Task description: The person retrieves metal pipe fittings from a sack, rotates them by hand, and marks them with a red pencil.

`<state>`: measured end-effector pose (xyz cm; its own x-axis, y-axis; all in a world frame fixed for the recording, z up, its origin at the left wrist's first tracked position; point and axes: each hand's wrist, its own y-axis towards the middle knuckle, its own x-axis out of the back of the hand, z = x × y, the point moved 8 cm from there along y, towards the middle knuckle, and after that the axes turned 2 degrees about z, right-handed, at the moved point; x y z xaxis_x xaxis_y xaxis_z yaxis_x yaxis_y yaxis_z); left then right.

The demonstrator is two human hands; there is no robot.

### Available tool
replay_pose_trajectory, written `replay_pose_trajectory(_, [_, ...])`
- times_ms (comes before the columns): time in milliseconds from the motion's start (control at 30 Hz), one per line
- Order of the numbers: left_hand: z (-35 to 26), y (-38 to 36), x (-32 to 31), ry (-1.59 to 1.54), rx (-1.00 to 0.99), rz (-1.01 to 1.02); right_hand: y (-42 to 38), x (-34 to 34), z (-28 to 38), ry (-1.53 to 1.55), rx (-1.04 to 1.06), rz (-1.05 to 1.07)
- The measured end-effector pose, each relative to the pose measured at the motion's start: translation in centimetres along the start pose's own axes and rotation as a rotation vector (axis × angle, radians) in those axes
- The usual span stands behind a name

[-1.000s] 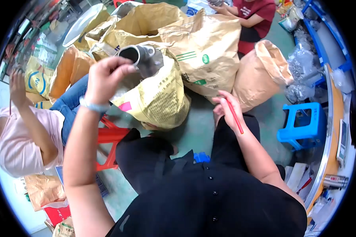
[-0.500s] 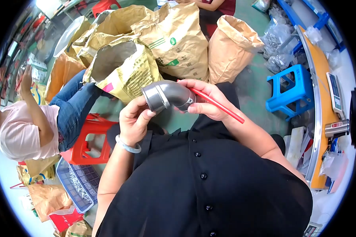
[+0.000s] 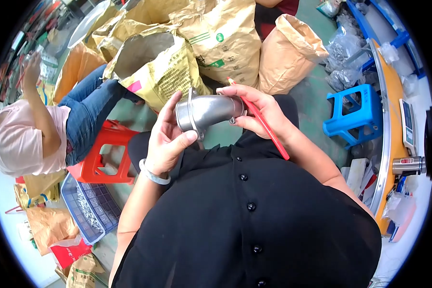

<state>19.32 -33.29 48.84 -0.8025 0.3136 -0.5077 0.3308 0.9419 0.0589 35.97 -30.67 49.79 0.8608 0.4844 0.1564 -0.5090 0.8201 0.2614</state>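
A curved grey metal pipe elbow (image 3: 209,112) is held up in front of my chest between both hands. My left hand (image 3: 170,137) grips its wide, flanged end, the thumb below and the fingers behind it. At the narrower end, my right hand (image 3: 259,113) pinches the pipe near a small metal lug. That same hand also holds a red pen-like tool (image 3: 266,128), which slants down to the right across the palm. A pale bracelet (image 3: 153,174) circles my left wrist.
Large paper sacks (image 3: 225,38) stand ahead. A co-worker in a pale top (image 3: 31,139) sits at left, by a red stool (image 3: 105,156) and a blue basket (image 3: 93,209). At right are a blue stool (image 3: 355,115) and an orange-topped table (image 3: 386,129) with a steel flask (image 3: 409,165).
The pipe elbow has turned, so its wide end now faces more to the left. My left fingers have spread upward, and the red tool has tilted more steeply. The view has shifted slightly.
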Motion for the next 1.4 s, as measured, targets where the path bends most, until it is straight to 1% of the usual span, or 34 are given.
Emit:
replay_pose_trajectory(67, [0.1, -0.1, 0.1, 0.02, 0.05, -0.012, 0.1, 0.1, 0.0, -0.038, 0.006, -0.031])
replay_pose_trajectory(200, [0.2, 0.3, 0.3, 0.059, 0.007, 0.01, 0.1, 0.3, -0.1, -0.026, 0.011, -0.029])
replay_pose_trajectory(300, [0.3, 0.5, 0.1, 0.119, 0.039, 0.031, 0.1, 0.5, -0.1, -0.059, 0.029, -0.022])
replay_pose_trajectory(600, [0.6, 0.7, -0.2, 0.118, 0.041, 0.024, 0.1, 0.5, 0.4, -0.098, 0.054, 0.0])
replay_pose_trajectory(700, [0.8, 0.6, -0.1, 0.09, 0.062, 0.02, 0.0, 0.5, 0.4, -0.092, 0.049, 0.006])
replay_pose_trajectory(767, [1.0, 0.4, 0.1, 0.07, 0.085, -0.025, 0.0, 0.5, 0.2, -0.06, 0.018, 0.008])
replay_pose_trajectory(900, [1.5, 0.3, 0.7, 0.012, 0.115, -0.061, -0.1, 0.4, 0.2, -0.039, 0.054, 0.012])
replay_pose_trajectory(1000, [1.8, 0.2, 0.7, -0.072, 0.136, -0.055, -0.1, 0.3, 0.5, -0.027, 0.061, 0.009])
replay_pose_trajectory(1167, [2.3, 0.0, 0.9, -0.107, 0.169, -0.036, -0.3, 0.2, 0.9, -0.039, 0.07, -0.001])
replay_pose_trajectory(1267, [2.6, -0.1, 0.9, -0.123, 0.187, -0.022, -0.4, 0.1, 0.7, 0.016, 0.015, -0.017])
replay_pose_trajectory(1400, [2.8, -0.3, 0.7, -0.154, 0.197, 0.01, -0.4, -0.2, 1.3, -0.026, 0.025, -0.001])
